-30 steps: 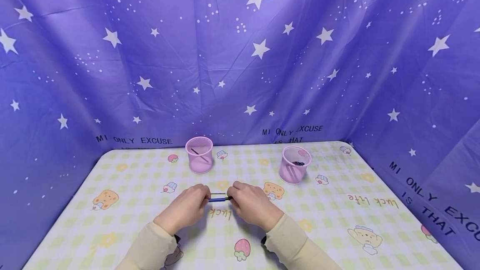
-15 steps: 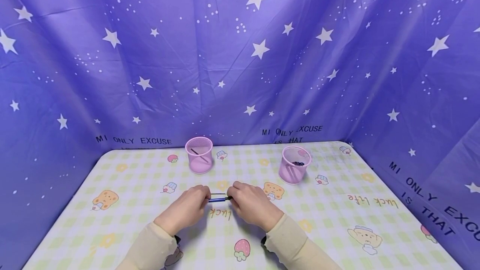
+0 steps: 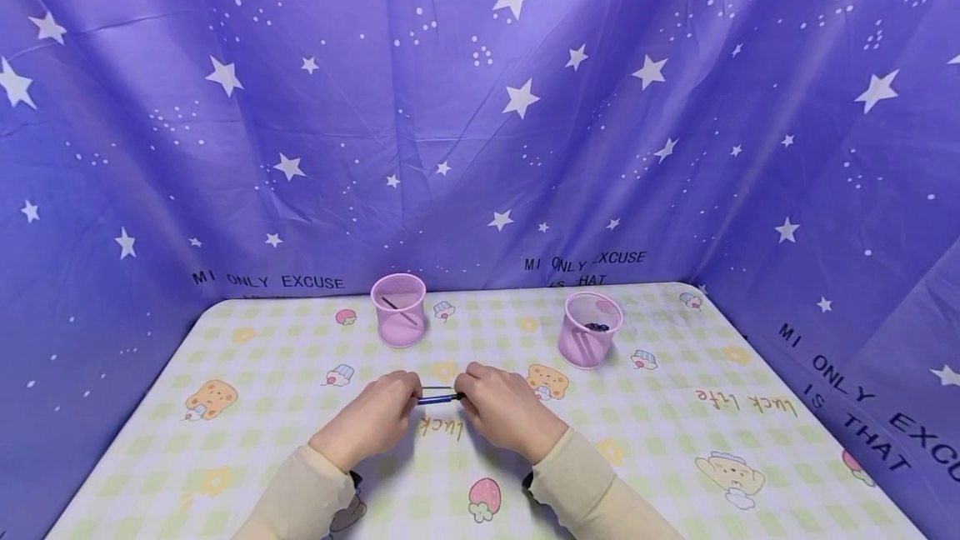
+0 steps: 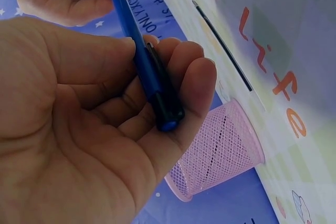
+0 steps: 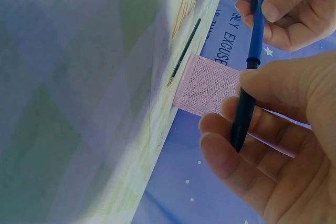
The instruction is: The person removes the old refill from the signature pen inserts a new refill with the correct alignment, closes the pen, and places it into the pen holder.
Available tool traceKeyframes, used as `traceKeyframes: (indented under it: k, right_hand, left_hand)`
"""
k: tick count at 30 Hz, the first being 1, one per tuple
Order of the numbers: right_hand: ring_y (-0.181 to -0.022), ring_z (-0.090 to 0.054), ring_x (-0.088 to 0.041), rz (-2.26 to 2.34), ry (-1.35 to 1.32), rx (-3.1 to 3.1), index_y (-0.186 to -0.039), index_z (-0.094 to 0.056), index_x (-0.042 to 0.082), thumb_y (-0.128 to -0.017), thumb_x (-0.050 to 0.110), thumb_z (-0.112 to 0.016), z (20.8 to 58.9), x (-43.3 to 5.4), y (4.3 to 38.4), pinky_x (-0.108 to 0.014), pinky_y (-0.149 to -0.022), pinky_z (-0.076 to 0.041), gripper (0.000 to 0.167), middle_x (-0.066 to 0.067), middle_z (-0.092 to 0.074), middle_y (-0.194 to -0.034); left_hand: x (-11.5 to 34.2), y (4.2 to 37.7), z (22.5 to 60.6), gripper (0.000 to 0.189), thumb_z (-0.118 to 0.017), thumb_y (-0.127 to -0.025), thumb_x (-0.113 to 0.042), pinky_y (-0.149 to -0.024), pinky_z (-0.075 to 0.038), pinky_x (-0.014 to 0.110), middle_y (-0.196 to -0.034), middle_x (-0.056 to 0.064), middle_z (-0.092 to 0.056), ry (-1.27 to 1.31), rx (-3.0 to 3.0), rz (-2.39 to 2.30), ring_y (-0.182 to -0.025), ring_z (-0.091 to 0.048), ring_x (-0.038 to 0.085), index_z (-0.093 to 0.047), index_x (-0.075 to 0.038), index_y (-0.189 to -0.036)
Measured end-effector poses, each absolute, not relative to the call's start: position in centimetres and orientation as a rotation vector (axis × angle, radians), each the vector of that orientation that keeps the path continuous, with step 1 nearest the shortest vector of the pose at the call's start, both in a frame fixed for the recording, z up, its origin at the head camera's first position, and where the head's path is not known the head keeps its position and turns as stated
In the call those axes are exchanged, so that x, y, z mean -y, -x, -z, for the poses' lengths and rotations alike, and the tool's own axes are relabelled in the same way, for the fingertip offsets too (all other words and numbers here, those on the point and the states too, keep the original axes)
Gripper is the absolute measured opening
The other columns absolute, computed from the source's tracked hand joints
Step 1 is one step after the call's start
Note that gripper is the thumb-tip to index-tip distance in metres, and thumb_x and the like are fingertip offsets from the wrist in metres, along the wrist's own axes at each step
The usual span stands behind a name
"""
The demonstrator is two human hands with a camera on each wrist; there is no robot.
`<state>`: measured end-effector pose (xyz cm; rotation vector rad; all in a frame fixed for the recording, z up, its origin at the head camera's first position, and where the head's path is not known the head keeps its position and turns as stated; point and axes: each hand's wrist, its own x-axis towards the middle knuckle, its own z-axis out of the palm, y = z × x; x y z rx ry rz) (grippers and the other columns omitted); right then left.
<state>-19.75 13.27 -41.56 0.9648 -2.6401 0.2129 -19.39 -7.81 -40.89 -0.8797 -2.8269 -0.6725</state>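
Both hands hold one pen level, low over the middle of the table. My left hand pinches its blue barrel between thumb and fingers; in the left wrist view a dark clip and end show by the fingertips. The tapered black part is gripped by my right hand, thumb against curled fingers. A narrow dark neck shows between the blue and black parts in the right wrist view. Just beyond the pen, a thin dark refill with a metal tip lies on the tablecloth.
At the back left stands a pink mesh cup with a dark stick inside. Another pink mesh cup, holding small dark pieces, is at the right. A purple starry curtain surrounds the table's back and sides.
The shine along the blue barrel has shifted slightly. Both hands, the refill and the cups stay where they were.
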Motion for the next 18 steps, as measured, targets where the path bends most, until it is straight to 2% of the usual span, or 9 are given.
traceKeyframes:
  k: [18]
  right_hand:
    - [-0.068, -0.056, -0.009, -0.234, -0.962, 2.648, -0.089, -0.065, 0.016, -0.084, 0.015, -0.07, 41.27, -13.24, 19.57, -0.025, -0.055, -0.046, 0.007, 0.007, -0.056, -0.081]
  left_hand:
    - [7.76, 19.61, 41.12, 0.012, -0.058, -0.085, 0.006, -0.063, -0.046, 0.032, -0.076, -0.003, -0.049, 0.899, 2.845, 0.702, -0.068, -0.049, 0.012, -0.057, -0.006, -0.083]
